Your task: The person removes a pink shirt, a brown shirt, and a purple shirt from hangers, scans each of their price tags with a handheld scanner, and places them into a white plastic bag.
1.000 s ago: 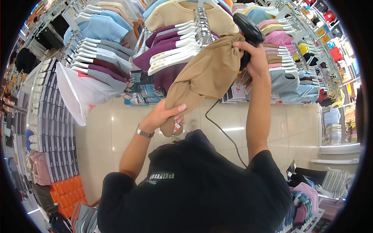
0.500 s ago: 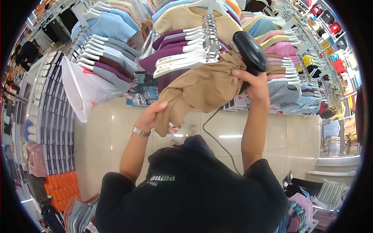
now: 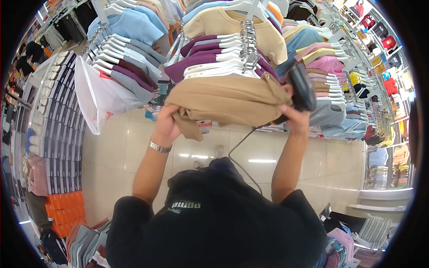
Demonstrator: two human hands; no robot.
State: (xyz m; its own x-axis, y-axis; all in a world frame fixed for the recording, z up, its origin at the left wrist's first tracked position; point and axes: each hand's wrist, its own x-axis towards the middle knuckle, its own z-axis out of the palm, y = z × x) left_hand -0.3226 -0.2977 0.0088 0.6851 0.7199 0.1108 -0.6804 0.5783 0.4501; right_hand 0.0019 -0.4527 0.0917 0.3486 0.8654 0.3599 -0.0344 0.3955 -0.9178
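Observation:
A tan-brown garment [image 3: 228,98] is stretched sideways between my two hands in front of a rack of clothes. My left hand [image 3: 167,125] grips its left end, with the fingers partly hidden by the cloth. At the other end my right hand [image 3: 297,119] pinches the fabric and also holds a black corded barcode scanner [image 3: 302,87], slightly blurred. A white and red price tag [image 3: 204,127] hangs below the garment, near my left hand. The scanner's cord [image 3: 241,166] loops down toward my body.
Purple shirts [image 3: 196,61] on white hangers [image 3: 210,70] hang just behind the garment. A white plastic bag [image 3: 91,96] hangs at the left rack. Shoe boxes [image 3: 62,134] are stacked at left, above orange boxes [image 3: 66,207]. More clothes [image 3: 333,114] hang at right.
The garment went from bunched and slanting to spread out more level. My left hand rose and shifted left, my right hand and the scanner moved lower, and the price tag shows more fully.

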